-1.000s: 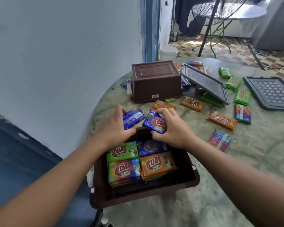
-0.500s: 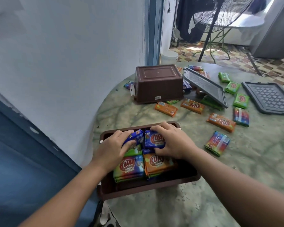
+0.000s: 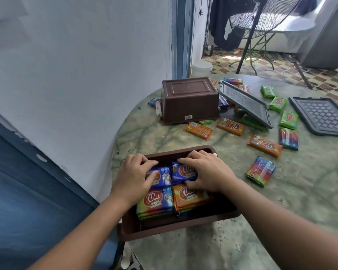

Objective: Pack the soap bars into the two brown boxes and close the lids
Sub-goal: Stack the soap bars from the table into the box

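Low in the frame, our left hand (image 3: 134, 177) and right hand (image 3: 207, 173) each grasp 1 blue bar (image 3: 183, 173) inside the box (image 3: 176, 228).

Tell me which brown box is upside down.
The far brown box by the wall, bottom facing up. The near brown box sits open side up, soap bars inside, under both hands.

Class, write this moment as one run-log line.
left hand: holds blue soap bar | right hand: holds second blue bar | near brown box: open
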